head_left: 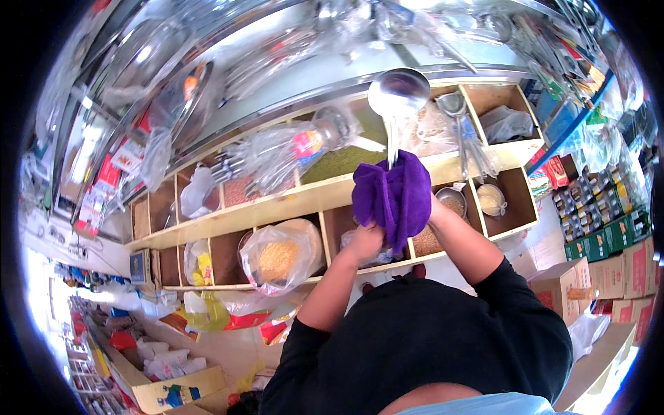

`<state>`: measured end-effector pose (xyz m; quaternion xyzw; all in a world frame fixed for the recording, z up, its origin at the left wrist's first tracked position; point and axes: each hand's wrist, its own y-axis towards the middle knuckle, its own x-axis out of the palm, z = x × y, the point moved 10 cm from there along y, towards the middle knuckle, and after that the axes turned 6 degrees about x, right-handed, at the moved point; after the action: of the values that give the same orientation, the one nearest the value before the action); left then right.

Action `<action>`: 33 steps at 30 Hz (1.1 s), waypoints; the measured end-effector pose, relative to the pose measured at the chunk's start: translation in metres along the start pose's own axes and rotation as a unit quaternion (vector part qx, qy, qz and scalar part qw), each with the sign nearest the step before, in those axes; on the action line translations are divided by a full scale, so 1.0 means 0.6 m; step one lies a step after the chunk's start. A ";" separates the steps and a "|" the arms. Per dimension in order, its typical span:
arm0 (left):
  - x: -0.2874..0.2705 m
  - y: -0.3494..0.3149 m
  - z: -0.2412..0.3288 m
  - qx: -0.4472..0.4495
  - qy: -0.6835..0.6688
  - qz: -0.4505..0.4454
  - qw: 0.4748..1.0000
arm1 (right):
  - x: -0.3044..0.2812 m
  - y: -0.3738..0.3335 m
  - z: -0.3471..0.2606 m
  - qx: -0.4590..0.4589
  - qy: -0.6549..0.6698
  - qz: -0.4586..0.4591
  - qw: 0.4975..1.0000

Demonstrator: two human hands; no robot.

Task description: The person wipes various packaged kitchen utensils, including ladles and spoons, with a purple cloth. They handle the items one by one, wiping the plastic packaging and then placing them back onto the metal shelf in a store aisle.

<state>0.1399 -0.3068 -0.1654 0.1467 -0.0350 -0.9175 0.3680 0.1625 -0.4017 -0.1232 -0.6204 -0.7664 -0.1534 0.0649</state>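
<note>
Our left hand (366, 243) grasps the purple cloth (394, 197); whether our right hand (436, 209) grips behind it, we cannot tell. The cloth wraps the ladle (398, 104) low, apparently to steady it, its bowl over the wooden bins' (311, 200) far edge.

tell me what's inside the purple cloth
The handle of a metal ladle runs into the purple cloth. Its lower end and most of the right hand are covered by the folds.

no readable text, package label (308, 144) blurred
</note>
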 end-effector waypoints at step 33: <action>-0.461 0.085 -0.187 -0.072 0.386 0.151 0.907 | -0.014 -0.164 0.167 0.060 -0.461 0.188 0.865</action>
<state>0.3970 -0.1491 -0.1964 0.4553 0.1544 -0.7225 0.4969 0.0777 -0.3957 -0.2356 -0.7478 -0.5852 0.2114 -0.2317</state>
